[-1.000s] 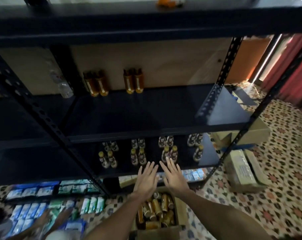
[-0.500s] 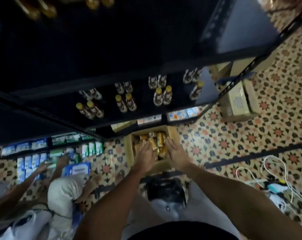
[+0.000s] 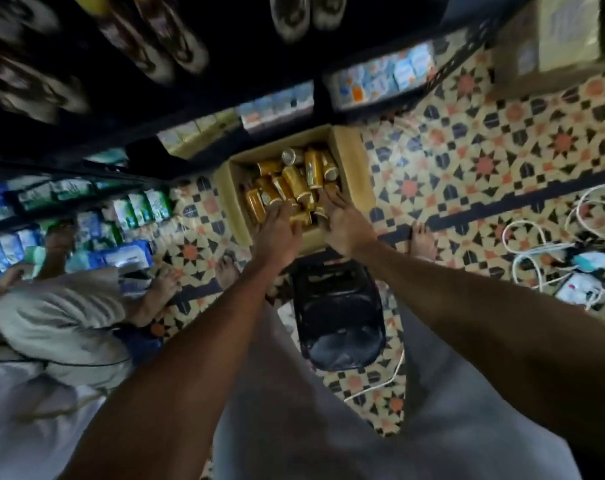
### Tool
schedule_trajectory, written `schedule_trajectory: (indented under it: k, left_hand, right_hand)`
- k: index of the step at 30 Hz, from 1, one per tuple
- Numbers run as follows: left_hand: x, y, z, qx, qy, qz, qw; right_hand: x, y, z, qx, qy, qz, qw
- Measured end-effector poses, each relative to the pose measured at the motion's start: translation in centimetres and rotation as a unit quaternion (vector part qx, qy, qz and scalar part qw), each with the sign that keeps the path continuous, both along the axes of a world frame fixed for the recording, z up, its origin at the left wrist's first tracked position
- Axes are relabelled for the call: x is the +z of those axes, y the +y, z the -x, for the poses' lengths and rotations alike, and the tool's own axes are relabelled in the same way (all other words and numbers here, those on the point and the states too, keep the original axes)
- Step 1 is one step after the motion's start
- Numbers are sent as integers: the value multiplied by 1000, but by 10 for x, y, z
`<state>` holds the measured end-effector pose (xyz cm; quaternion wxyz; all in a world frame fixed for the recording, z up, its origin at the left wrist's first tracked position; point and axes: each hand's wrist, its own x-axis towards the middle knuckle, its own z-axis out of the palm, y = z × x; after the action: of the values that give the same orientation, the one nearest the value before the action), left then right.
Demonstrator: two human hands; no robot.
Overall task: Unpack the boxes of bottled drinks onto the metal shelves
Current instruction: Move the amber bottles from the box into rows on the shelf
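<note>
Head view, looking steeply down. Gold-labelled bottles [image 3: 290,181] lay jumbled on their sides inside an open cardboard box [image 3: 350,161] that stood on the patterned tile floor [image 3: 484,150], just in front of the lowest level of the dark metal shelves [image 3: 245,57]. Both of the person's 2 hands reached into the near end of the box. The left hand [image 3: 277,233] had its fingers bent down among the bottles; whether they gripped 1 could not be told. The right hand [image 3: 346,226] lay with its fingers extended and loosely spread, touching the bottle tops and clasping nothing. Blurred shelved bottles [image 3: 176,46] stood on the shelf above the box, and blue-and-white cartons [image 3: 380,77] lined the bottom level. A black stool [image 3: 335,306] sat between the person's bare feet, just behind the box. A second person [image 3: 62,306] crouched at the left by more cartons. White cables [image 3: 536,258] lay tangled at the right, and a closed carton [image 3: 554,39] rested at the upper right.
</note>
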<state>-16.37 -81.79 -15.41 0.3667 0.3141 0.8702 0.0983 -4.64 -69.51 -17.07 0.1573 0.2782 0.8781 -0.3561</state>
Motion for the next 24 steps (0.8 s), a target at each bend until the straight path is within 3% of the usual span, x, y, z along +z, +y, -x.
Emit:
schedule_trajectory:
  k: [4,8,13,18,24]
  left_hand:
    - [-54,-1,2,11,-33,15,999]
    - [-118,-15,21,83,-100,28,991]
    - [-178,-30,59,125,-76,46,988]
    - [-226,-33,94,46,-26,65,996]
    - [-261,-1,148,-10,5,24,1000]
  right_hand:
    - [-55,-12,-1,-12,-35,14,999]
    - [-110,-29,9,-14,-76,42,996]
    - [-163,-48,40,-13,-80,68,994]
    - [-215,-51,80,-28,-79,75,994]
    - [-267,-44,135,-99,-90,68,989]
